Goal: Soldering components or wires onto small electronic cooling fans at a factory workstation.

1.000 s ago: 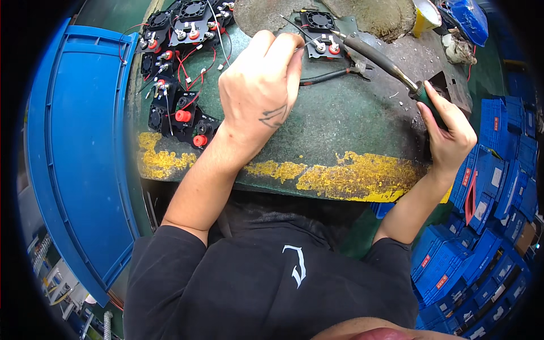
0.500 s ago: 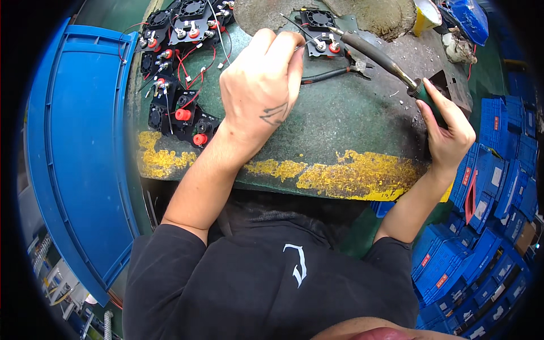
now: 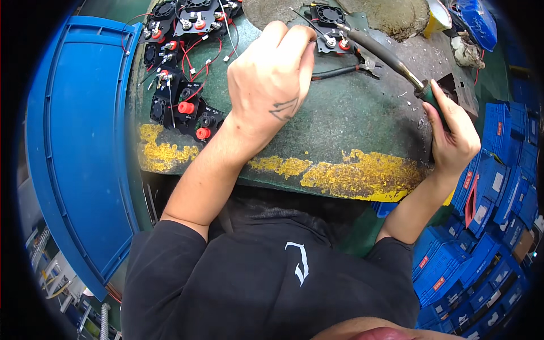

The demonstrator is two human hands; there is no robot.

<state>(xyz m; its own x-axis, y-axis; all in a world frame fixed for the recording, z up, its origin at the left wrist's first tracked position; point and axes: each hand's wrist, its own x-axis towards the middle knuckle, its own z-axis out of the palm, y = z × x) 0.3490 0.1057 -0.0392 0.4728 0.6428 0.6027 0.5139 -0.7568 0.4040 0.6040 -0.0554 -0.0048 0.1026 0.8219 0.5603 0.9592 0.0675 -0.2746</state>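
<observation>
My left hand point(image 3: 269, 85) is closed in a pinch beside a black board with a cooling fan point(image 3: 330, 15). A thin wire runs from its fingertips toward that board; most of it is hidden behind the fingers. My right hand point(image 3: 453, 127) grips the green handle of a soldering iron point(image 3: 391, 58). The iron's tip sits above the board, close to its white terminal point(image 3: 331, 42) and red terminal point(image 3: 344, 43); whether it touches is too small to tell. Dark-handled cutting pliers point(image 3: 337, 72) lie on the bench just below the board, partly behind my left hand.
Several similar fan boards point(image 3: 161, 107) with red and black terminals and loose wires crowd the bench's left side. A yellow container point(image 3: 436, 20) and a blue plastic bag point(image 3: 475, 25) stand at the far right. Blue crates point(image 3: 447, 255) are stacked right; a large blue panel point(image 3: 85, 141) stands left.
The whole view has shifted slightly, so the bench things appear a little further right and up. Both hands keep their grips and stay at nearly the same place by the fan board.
</observation>
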